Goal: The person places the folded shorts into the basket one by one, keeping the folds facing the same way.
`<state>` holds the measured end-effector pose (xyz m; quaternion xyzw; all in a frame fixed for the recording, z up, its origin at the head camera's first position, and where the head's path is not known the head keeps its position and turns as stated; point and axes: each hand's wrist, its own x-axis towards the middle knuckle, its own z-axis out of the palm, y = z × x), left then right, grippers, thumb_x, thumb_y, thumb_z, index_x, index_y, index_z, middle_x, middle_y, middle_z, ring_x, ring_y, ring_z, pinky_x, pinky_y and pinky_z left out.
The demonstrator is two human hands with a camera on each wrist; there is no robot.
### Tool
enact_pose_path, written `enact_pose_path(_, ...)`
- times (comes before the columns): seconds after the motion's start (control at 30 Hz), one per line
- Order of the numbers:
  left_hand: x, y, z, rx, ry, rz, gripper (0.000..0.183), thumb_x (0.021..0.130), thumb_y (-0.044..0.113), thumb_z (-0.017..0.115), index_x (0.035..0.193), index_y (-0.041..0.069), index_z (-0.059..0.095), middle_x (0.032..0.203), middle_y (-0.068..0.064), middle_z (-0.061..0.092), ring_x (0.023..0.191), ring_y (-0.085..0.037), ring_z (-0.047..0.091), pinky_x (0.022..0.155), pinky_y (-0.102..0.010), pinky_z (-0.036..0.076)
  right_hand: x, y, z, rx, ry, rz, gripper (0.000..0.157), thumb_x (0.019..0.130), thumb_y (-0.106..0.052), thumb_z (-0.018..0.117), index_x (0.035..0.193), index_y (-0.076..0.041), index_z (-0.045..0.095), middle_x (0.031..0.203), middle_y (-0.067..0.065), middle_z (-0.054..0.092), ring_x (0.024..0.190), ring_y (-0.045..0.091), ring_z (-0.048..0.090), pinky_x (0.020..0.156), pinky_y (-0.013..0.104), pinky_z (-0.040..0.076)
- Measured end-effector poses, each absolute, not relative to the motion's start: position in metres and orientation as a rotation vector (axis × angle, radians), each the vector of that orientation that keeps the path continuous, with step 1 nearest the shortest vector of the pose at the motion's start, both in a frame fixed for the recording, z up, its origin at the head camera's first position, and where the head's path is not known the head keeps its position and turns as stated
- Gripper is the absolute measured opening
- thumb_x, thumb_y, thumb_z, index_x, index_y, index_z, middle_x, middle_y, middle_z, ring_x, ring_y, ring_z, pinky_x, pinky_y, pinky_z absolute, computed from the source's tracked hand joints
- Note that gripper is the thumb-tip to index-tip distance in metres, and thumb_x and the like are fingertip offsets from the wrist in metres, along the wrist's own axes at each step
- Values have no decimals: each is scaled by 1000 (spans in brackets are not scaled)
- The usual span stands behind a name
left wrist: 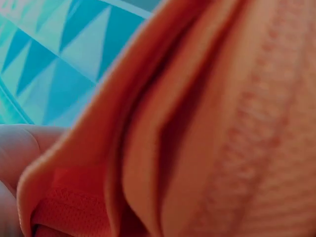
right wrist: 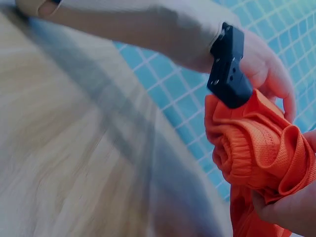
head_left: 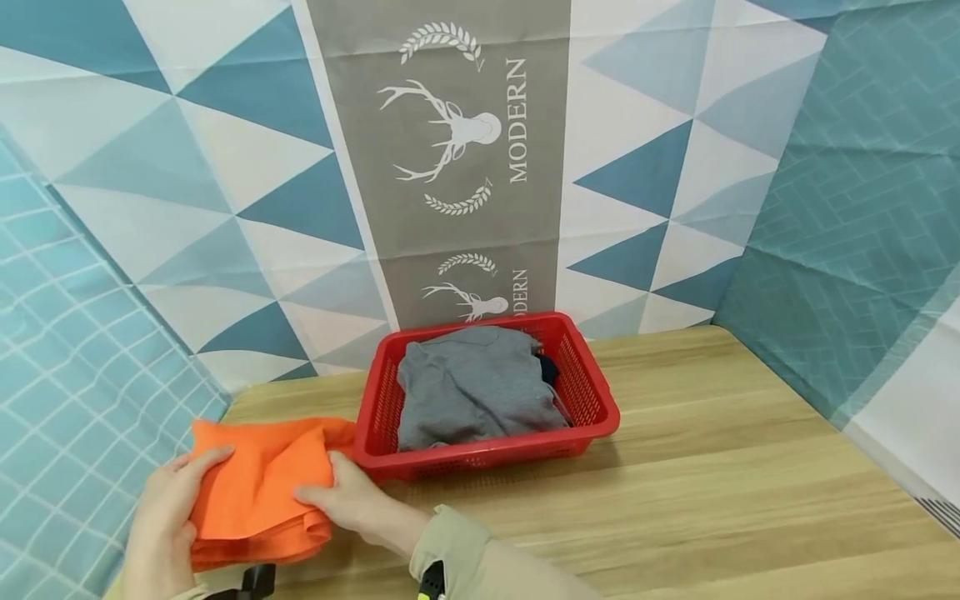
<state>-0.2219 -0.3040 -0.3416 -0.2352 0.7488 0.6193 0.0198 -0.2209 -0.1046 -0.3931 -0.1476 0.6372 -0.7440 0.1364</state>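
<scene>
Between both hands is a folded orange garment, held at the left end of the table. My left hand grips its left side, thumb on top. On the opposite side my right hand pinches it, its thumb over the upper layer. The left wrist view is filled by loose folds of the orange garment and a stitched hem. In the right wrist view, the orange garment shows rolled layers and a gathered band, and one part hangs down below the right hand.
A red plastic basket stands just right of the orange garment, against the back wall. Inside lies a grey garment with a dark item beside it. The wood-grain table extends to the right. A blue tiled wall borders the left side.
</scene>
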Motion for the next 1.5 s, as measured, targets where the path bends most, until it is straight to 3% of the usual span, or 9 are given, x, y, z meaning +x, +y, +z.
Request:
enact_pose_path(0.1,-214,-300,-330,-729,2319,2021,53,80,46,63,124,20,47,73,22,53,67,-5,58,64,-29,52,-215,-100,-379,-486,1791,-2162,28,82,-5,62,107,-11,50,90,-5,58,79,5,57,70,19,47)
enact_pose_path(0.2,-206,-293,-319,-678,2315,2174,13,81,37,66,91,30,62,72,19,57,63,-7,59,58,-28,52,-210,-92,-365,-559,1715,-2185,32,84,-4,60,113,-10,49,94,-3,60,82,7,58,71,20,49)
enact_pose_path(0.27,-200,-287,-313,-643,2307,2287,8,80,30,68,76,34,63,70,15,60,59,-9,59,54,-28,51,-208,-87,-357,-603,1661,-2197,35,85,-4,59,117,-10,48,96,-2,59,83,8,60,72,22,50)
enact_pose_path(0.63,-182,-244,-282,-440,2232,2707,34,77,16,73,109,24,65,84,14,65,67,-6,62,56,-20,51,-208,-55,-331,-790,1608,-2219,40,88,-7,55,127,-9,44,105,4,56,85,7,58,78,21,48)
enact_pose_path(0.97,-176,-194,-260,-274,2254,2866,38,79,12,70,115,9,60,97,4,62,76,-8,60,63,-18,50,-217,-18,-306,-923,1663,-2256,46,88,-4,52,132,-10,42,110,4,52,88,8,56,80,23,48)
enact_pose_path(1.03,-179,-181,-259,-235,2255,2891,37,80,10,69,115,8,60,99,2,60,80,-9,58,67,-18,50,-220,-7,-303,-937,1713,-2269,46,88,-3,52,132,-9,42,106,5,53,80,10,57,70,23,49)
enact_pose_path(1.2,-189,-152,-261,-22,2279,2866,37,83,10,64,120,8,56,107,-2,56,91,-15,55,75,-19,48,-226,23,-298,-963,1861,-2274,44,88,-5,51,131,-9,42,94,4,52,65,11,55,54,23,46)
enact_pose_path(1.37,-200,-130,-268,221,2275,2774,37,87,7,58,123,11,51,109,-3,54,95,-16,53,81,-22,48,-233,48,-294,-940,1916,-2286,45,88,-6,52,133,-10,42,90,3,53,63,10,55,54,23,46)
enact_pose_path(1.5,-206,-114,-277,388,2235,2678,39,89,5,54,126,15,47,114,-3,53,100,-16,53,85,-24,47,-237,68,-292,-941,1957,-2293,45,90,-4,50,134,-9,41,100,9,54,76,12,58,66,24,50)
